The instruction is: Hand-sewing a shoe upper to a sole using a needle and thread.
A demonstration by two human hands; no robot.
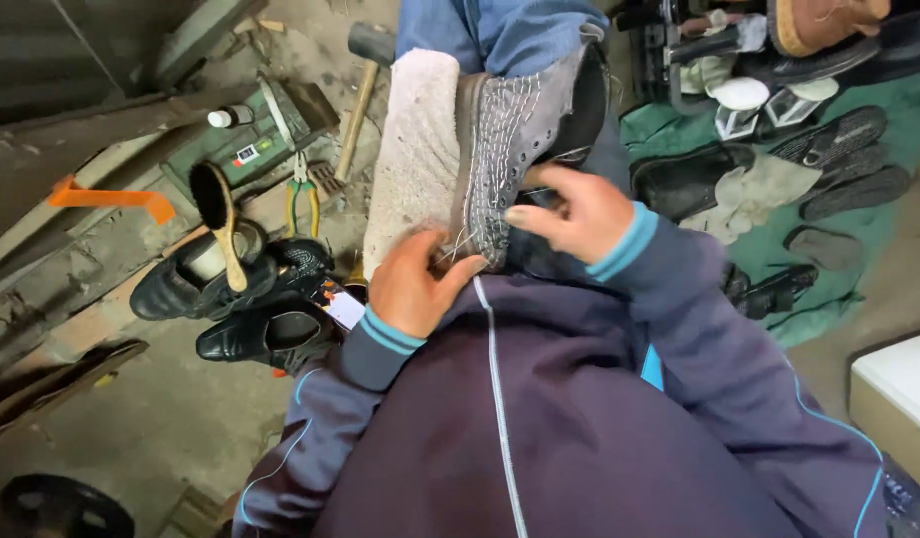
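I see the grey boot (520, 130) as matt suede with pale thread stitching, its sole (412, 159) a rough, crumbly off-white crepe. The black shoes (236, 289) look like glossy leather, the brush (221, 219) and hammer handle (355, 120) bare wood, my sleeves smooth synthetic cloth

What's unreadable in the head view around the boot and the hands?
- Left hand: its fingertips are buried against the grey boot, so any needle is unseen.
- White thread: too thin to follow.
- Right hand: palm side turned away.
- Boot opening: dark inside.
- Hammer: its head is cut by the top edge.
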